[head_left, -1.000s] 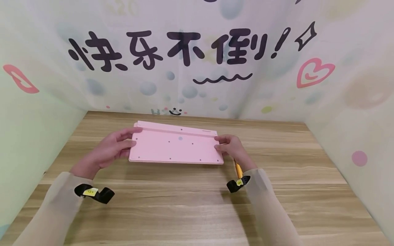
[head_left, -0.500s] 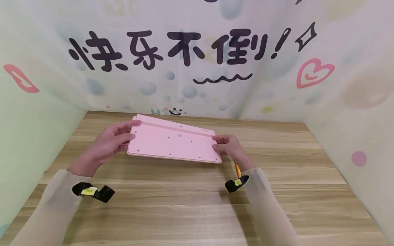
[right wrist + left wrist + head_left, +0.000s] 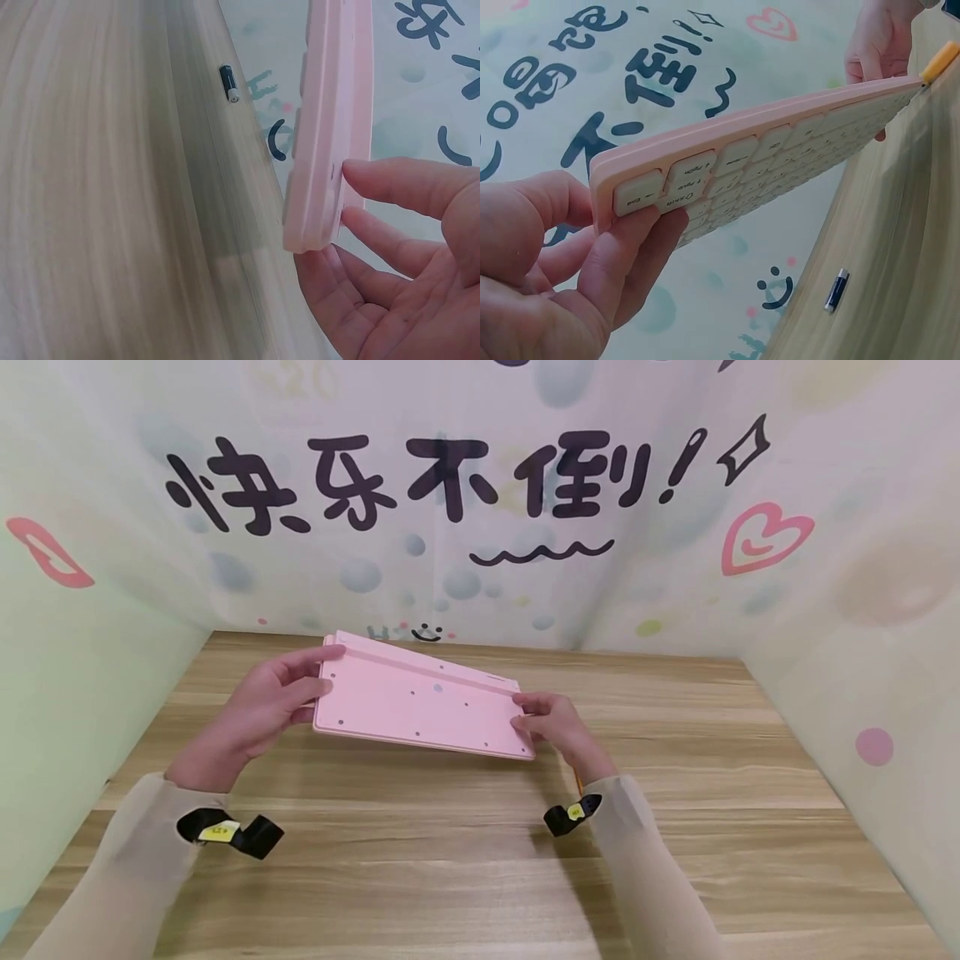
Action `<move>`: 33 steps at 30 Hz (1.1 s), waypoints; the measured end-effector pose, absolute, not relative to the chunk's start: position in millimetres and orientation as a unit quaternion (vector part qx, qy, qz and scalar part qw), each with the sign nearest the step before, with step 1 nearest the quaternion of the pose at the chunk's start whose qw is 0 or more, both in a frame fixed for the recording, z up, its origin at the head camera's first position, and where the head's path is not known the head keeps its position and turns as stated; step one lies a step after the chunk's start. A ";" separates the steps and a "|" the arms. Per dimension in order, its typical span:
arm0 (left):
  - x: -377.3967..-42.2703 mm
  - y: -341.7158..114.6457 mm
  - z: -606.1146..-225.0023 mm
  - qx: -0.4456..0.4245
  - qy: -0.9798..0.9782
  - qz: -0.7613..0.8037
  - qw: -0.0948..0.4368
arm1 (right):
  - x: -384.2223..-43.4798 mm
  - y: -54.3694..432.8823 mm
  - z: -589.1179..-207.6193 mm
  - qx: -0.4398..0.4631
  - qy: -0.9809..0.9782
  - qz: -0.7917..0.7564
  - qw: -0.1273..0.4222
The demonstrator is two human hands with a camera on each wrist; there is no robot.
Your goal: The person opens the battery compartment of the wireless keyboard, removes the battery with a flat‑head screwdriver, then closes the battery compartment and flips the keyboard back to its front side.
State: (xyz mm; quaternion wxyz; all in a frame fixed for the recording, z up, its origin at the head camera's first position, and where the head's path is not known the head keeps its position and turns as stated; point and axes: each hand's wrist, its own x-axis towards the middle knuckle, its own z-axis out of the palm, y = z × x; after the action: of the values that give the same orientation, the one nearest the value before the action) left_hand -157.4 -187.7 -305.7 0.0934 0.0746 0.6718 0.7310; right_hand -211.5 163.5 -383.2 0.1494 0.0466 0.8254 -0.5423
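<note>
A pink keyboard [image 3: 420,702] is held up off the table, its screwed underside facing me in the head view. My left hand [image 3: 255,714] grips its left end, thumb and fingers on both faces. At the other end, my right hand [image 3: 558,727] pinches the edge; the keyboard slants down towards this side. The left wrist view shows pale keys [image 3: 735,157] on the far face, with left fingertips [image 3: 630,232] pressed on the corner keys. In the right wrist view, fingers curl round the keyboard's end [image 3: 322,150].
On the wood-grain table [image 3: 420,860] lies a small dark cylinder like a battery [image 3: 837,290], hidden behind the keyboard in the head view. An orange stick-shaped thing [image 3: 941,61] lies near my right wrist. A printed cloth wall [image 3: 480,585] encloses the back and sides.
The keyboard's left end has risen with my left hand, so it slants more. The right hand has shifted slightly left, covering more of the orange thing.
</note>
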 end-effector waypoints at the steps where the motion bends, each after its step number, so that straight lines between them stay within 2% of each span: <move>1: -157.1 -187.1 -304.9 0.074 0.673 0.731 0.090 | -210.9 163.3 -383.1 0.043 0.825 -0.544 0.149; 14: -151.5 -178.6 -292.8 0.067 0.689 0.721 0.041 | -199.7 159.4 -385.5 -0.008 0.839 -0.528 0.133; 20: -149.4 -174.9 -287.8 0.046 0.709 0.702 0.035 | -195.9 156.1 -385.8 -0.019 0.857 -0.501 0.123; 33: -147.5 -168.0 -277.9 0.036 0.711 0.701 0.020 | -181.9 145.6 -369.0 -0.133 0.848 -0.504 0.093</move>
State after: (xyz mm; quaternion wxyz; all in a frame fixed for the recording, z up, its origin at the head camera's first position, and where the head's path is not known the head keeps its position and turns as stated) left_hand -147.5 -168.0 -277.9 0.0204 0.0363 0.7115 0.7015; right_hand -181.9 145.6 -369.0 0.0930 -0.1334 0.8485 -0.5037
